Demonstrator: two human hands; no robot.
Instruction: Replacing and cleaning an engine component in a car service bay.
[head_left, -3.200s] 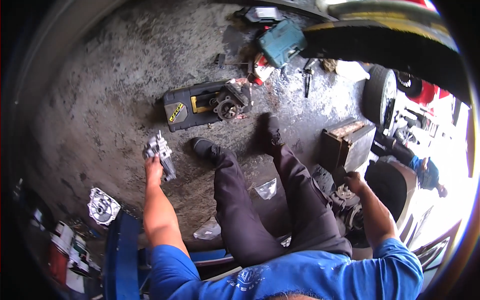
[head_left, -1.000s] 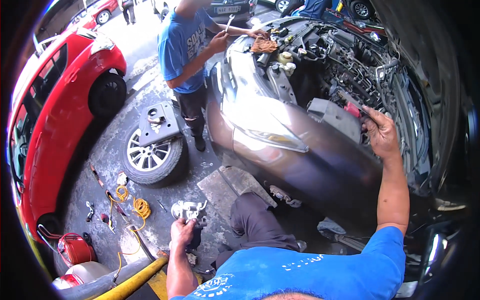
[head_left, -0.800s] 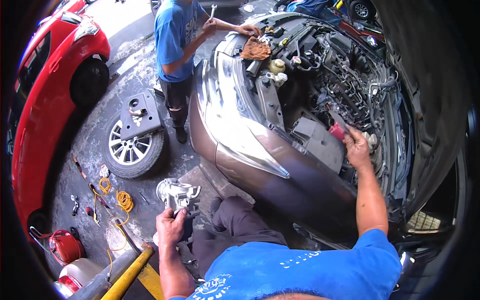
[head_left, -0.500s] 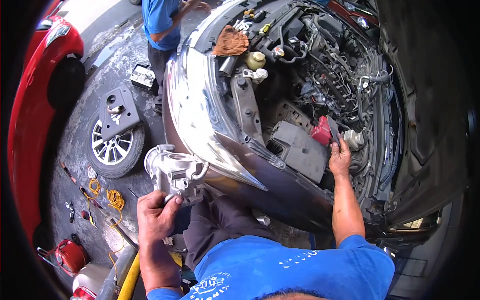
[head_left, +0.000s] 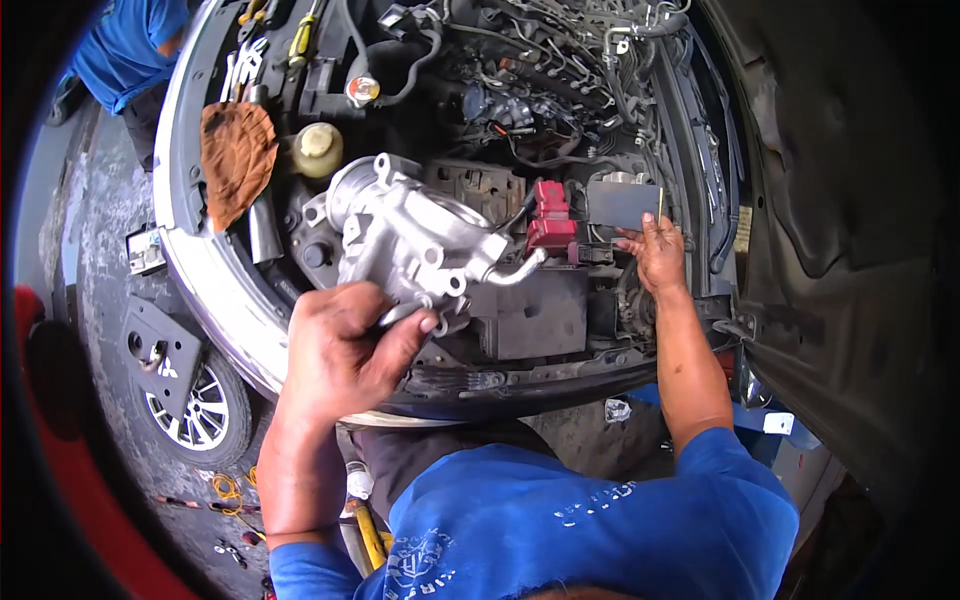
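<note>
My left hand [head_left: 345, 345] is closed round the lower edge of a silver metal throttle body [head_left: 405, 230], thumb on the near side. The casting has a round bore, bolt lugs and a bent pipe stub, and is held up over the front of the engine bay. My right hand [head_left: 660, 255] pinches a thin dark grey sheet [head_left: 618, 204] by its right end, its flat face toward me. Below and left of that sheet is a red terminal cover [head_left: 551, 215]. Beneath the throttle body lies a black box cover [head_left: 540, 312], partly hidden by it.
A brown rag [head_left: 237, 160], a yellow-handled screwdriver [head_left: 301, 40] and several wrenches lie along the car's front edge. The raised hood [head_left: 820, 200] stands at the right. A wheel [head_left: 200, 405] lies on the floor at left; a co-worker [head_left: 125, 50] in blue stands far left.
My view has swung toward the engine bay. The throttle body has come up and right, from beside the fender to over the bay. The grey sheet has turned from near edge-on to flat.
</note>
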